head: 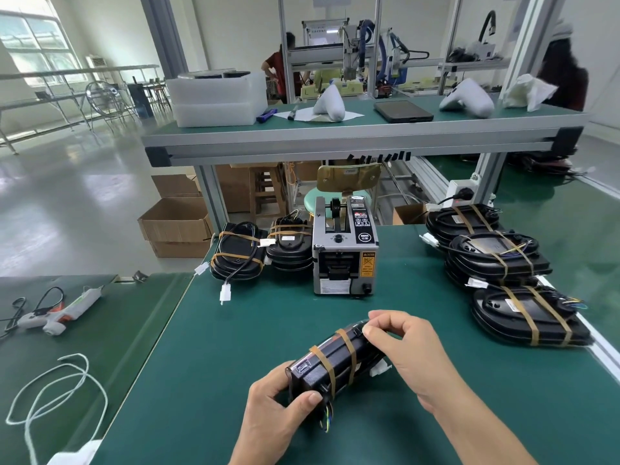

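Observation:
A stack of black plastic parts point(330, 359) bound by two tan rubber bands lies tilted above the green table mat point(235, 347), near the front. My left hand point(275, 407) grips its near end, thumb on top. At the far end, my right hand point(402, 344) pinches the stack with curled fingers. Coloured wires hang from the near end and a white connector point(380, 370) sticks out on the right side.
A grey tape dispenser point(344, 250) stands mid-table. Two banded black stacks point(236, 253) sit left of it, three more point(500, 256) on the right. A glue gun point(58, 313) and white cord point(57, 391) lie on the left mat. Cardboard boxes point(174, 226) stand on the floor.

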Tool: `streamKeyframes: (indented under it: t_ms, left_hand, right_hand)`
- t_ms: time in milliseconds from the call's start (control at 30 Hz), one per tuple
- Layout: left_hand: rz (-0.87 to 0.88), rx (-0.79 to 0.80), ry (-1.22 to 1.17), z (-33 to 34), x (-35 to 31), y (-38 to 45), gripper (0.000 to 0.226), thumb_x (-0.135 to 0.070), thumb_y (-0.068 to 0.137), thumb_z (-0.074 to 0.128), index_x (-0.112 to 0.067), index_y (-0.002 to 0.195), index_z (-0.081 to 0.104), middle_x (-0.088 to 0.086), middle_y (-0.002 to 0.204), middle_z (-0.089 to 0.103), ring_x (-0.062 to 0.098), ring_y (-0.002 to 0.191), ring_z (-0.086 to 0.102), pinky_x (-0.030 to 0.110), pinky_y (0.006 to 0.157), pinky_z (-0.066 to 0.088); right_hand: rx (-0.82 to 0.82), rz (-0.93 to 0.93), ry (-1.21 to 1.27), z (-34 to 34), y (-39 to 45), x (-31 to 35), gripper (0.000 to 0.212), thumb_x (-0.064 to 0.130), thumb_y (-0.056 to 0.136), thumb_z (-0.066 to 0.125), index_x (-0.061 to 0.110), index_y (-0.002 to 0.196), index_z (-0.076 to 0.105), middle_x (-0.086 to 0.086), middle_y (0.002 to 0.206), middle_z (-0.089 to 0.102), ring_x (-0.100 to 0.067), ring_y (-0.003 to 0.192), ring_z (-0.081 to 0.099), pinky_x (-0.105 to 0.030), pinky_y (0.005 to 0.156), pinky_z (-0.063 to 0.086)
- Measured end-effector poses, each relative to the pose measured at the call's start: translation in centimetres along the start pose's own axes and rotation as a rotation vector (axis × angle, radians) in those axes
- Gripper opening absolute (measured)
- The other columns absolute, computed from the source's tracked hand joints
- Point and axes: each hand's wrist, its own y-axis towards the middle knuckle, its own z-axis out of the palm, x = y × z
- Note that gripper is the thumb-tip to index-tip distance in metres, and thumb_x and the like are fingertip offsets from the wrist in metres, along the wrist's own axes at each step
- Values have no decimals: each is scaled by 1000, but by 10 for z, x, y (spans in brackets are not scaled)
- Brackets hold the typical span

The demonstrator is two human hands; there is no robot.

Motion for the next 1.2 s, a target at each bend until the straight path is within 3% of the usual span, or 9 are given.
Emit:
streamKeyframes:
  t_ms: [100, 200, 300, 500, 767, 967, 1133, 1200]
  left_hand:
    - [21, -1, -1, 0, 0, 0, 29, -48, 78, 81, -48, 108, 80, -10, 107, 81, 4, 102, 76, 13, 87, 54]
    - [34, 1, -3, 0, -1, 0, 29, -48, 79, 81, -48, 108, 80, -11, 106, 81, 3, 101, 76, 12, 86, 53]
    - [41, 5, -3, 0, -2, 0, 29, -47, 79, 81, -48, 108, 80, -10, 105, 81, 3, 99, 76, 12, 85, 54]
    - [57, 4, 9, 0, -2, 1, 30, -45, 79, 82, -48, 109, 80, -12, 105, 81, 2, 99, 76, 12, 85, 54]
    - [55, 6, 2, -1, 0, 0, 31, -48, 80, 80, -49, 111, 79, -12, 109, 81, 5, 105, 75, 14, 90, 53]
    - [57, 8, -17, 0, -2, 1, 31, -46, 80, 81, -47, 111, 80, -9, 108, 81, 6, 103, 76, 14, 89, 54]
    - [55, 9, -35, 0, 0, 1, 30, -43, 79, 81, -43, 109, 82, -5, 107, 82, 8, 101, 76, 16, 88, 55]
    - [56, 7, -31, 0, 0, 1, 31, -44, 79, 81, -43, 109, 81, -6, 106, 82, 8, 100, 76, 16, 87, 55]
  right_hand:
    - [14, -21, -32, -1, 0, -2, 16, 19, 88, 79, 28, 75, 79, 12, 116, 71, 8, 92, 66, -8, 54, 51]
    - [16, -45, -101, -2, 1, -2, 14, 23, 88, 79, 30, 76, 78, 16, 114, 70, 3, 101, 66, -10, 66, 54]
    - [15, -58, -131, -2, 2, -2, 14, 24, 88, 79, 32, 77, 78, 17, 113, 70, 2, 107, 64, -9, 76, 47]
    - [-4, -44, -113, 0, 4, -4, 11, 25, 87, 79, 32, 78, 77, 17, 112, 71, 0, 107, 65, -28, 96, 46]
    - [-16, -28, -59, 2, 6, -8, 10, 24, 86, 80, 30, 78, 79, 15, 112, 73, 5, 100, 67, -24, 92, 46]
    - [-37, 17, 7, 3, 8, -11, 9, 21, 85, 80, 24, 77, 80, 13, 110, 75, -10, 105, 70, -34, 99, 51]
    - [-40, 28, 12, 4, 8, -11, 9, 21, 86, 79, 24, 78, 80, 11, 113, 74, -10, 103, 71, -24, 81, 54]
    - [-53, 14, -22, 6, 8, -12, 9, 23, 86, 80, 26, 78, 80, 12, 113, 73, -10, 104, 70, -30, 89, 54]
